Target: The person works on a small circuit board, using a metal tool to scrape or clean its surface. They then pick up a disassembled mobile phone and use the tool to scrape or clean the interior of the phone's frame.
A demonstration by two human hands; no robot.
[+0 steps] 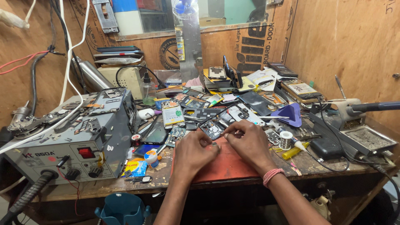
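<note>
Both hands found close together over the red mat (pixel 227 166) at the near middle of the desk (pixel 316 164). Left hand (pixel 195 153) curled, fingertips pressed together on a small part (pixel 213 144) lying on the mat's far edge; kind of part too small to tell. Right hand (pixel 250 141) just right of it, fingers bent, touching or nearly touching the same part; cannot tell which. Part lay between the two grips, nearer the left. Opened phone boards (pixel 212 128) just beyond; grey rework station (pixel 79 137) well apart at left; solder spool (pixel 286 140) near right.
</note>
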